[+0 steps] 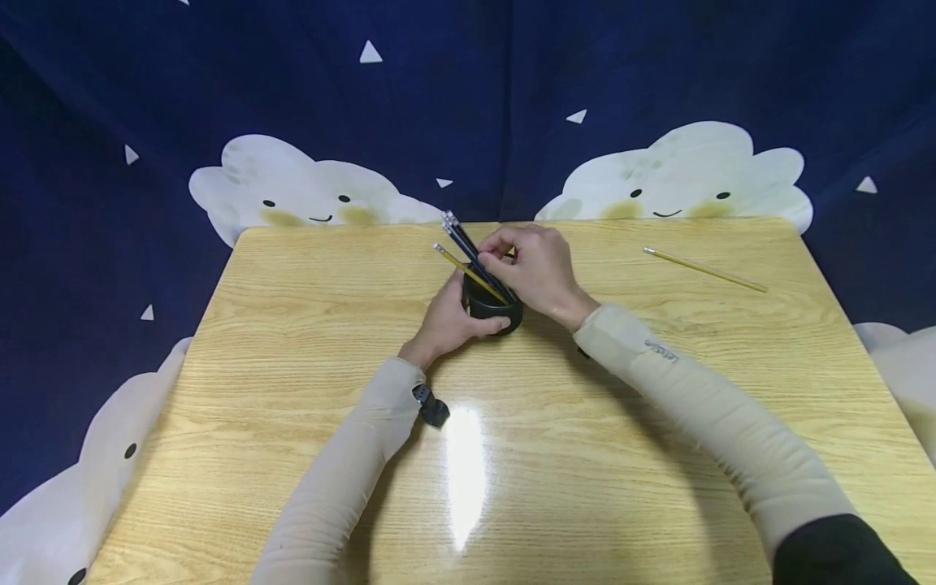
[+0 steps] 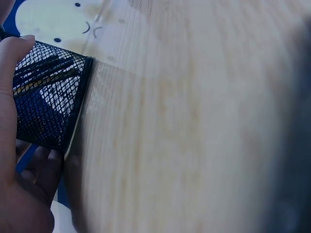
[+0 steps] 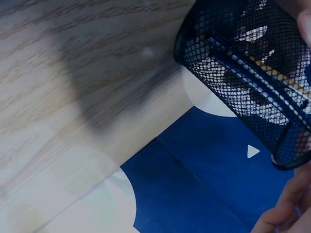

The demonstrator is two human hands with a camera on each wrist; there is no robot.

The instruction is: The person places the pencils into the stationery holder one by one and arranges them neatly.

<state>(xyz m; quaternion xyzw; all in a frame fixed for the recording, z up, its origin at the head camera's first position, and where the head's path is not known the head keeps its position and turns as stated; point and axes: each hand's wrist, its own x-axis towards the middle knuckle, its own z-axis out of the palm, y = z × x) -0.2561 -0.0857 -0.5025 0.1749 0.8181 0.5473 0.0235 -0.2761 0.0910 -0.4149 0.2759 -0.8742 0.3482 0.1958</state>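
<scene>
Pencils (image 1: 468, 258) going into black mesh cup (image 1: 493, 309): left hand (image 1: 452, 321) gripping cup, right hand (image 1: 532, 268) pinching bundle; probably next, fetching stray yellow pencil (image 1: 704, 270).

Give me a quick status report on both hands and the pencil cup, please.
Left hand grips the mesh cup. Right hand pinches the pencils standing in it. One loose pencil lies far right; nothing in the way.

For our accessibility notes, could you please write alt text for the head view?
A left hand grips a black mesh pencil cup on a wooden table, while the right hand holds the pencils standing in it. One yellow pencil lies apart at far right.
</scene>
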